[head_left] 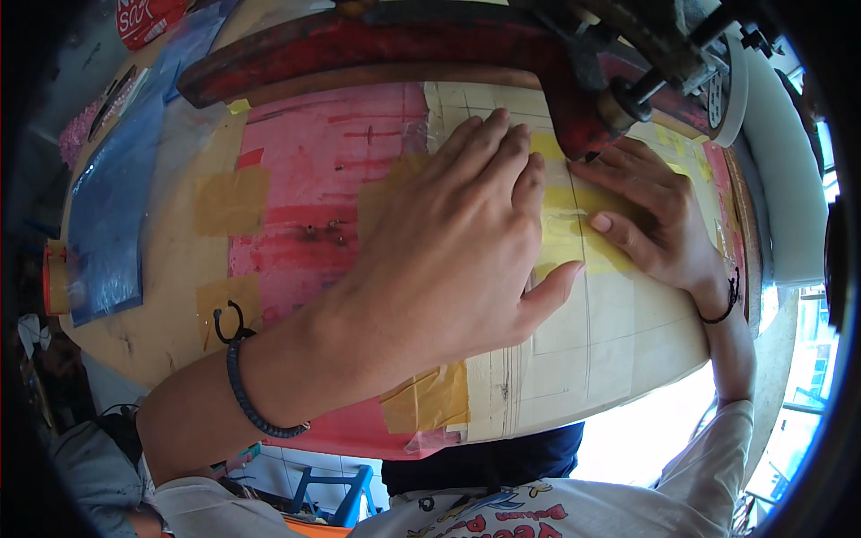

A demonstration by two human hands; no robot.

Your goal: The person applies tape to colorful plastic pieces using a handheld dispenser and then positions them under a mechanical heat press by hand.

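Observation:
My left hand (457, 238) lies palm down with its fingers stretched out, on a cream surface (610, 332) marked with thin pencil-like lines. Close to it, my right hand (659, 215) rests with fingers extended and thumb apart, its fingertips beside the lower tip of a red metal machine arm (395, 58). Yellow translucent strips (554, 220) show between the two hands. A pink-red sheet (296, 202), stained with darker red, is partly covered by my left forearm. Brown tape patches (231, 202) hold its edge. What lies beneath my palms is hidden.
The machine's metal rod and fittings (628, 103) overhang the table at the far right. A blue plastic sheet (117, 206) and a small red-edged roll (56, 278) sit at the left. A thick white roll (785, 161) stands right, and a blue stool (345, 489) below.

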